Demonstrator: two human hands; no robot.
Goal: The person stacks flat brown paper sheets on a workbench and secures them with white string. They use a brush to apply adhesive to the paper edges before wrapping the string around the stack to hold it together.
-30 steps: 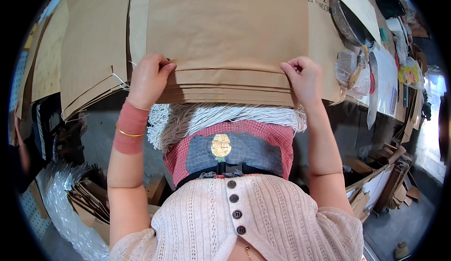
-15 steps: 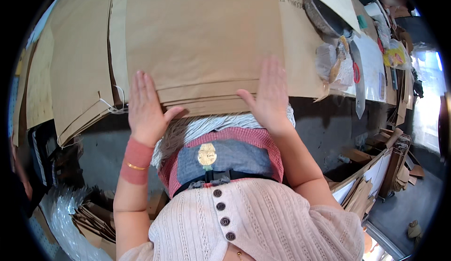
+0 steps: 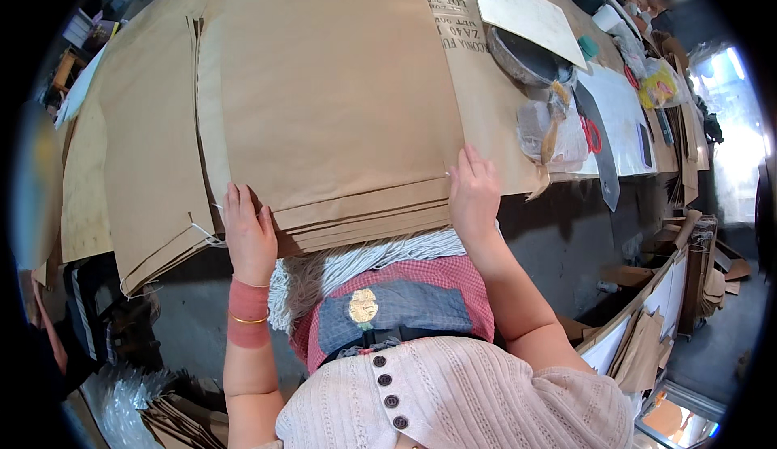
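A stack of large brown paper sheets point(image 3: 340, 101) lies on the table in front of me, its near edges fanned in steps. My left hand point(image 3: 249, 235) rests flat on the stack's near left corner, fingers apart. My right hand point(image 3: 473, 194) lies flat on the near right corner, fingers spread. Neither hand grips anything. A bundle of white cord point(image 3: 356, 263) hangs below the table edge against my checked apron.
More brown sheets point(image 3: 137, 166) are stacked to the left. To the right sit a metal bowl point(image 3: 522, 57), a clear plastic bag point(image 3: 550, 129), red-handled scissors point(image 3: 591, 133) and white sheets point(image 3: 526, 12). Cardboard pieces point(image 3: 647, 344) stand on the floor at lower right.
A second ago both hands pinched the near edge of the stack. They have since let go and now lie flat on its near corners.
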